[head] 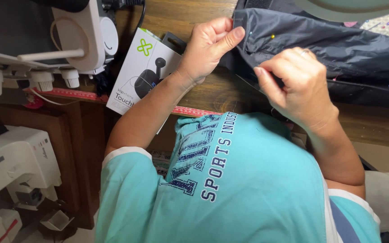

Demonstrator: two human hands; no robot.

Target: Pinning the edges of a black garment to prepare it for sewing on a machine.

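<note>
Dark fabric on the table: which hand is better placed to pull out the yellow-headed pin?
Probably the left hand: it grips the dark fabric at the edge right beside the yellow-headed pin. The right hand pinches the fabric lower down, farther from it.

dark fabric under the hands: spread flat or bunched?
Bunched, not flat: the dark fabric shows creases and folds, and its near edge is pinched between the left hand and right hand.

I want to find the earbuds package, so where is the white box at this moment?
In the head view, the white box lies on the wooden table, left of the left hand and right of the white sewing machine.
</note>
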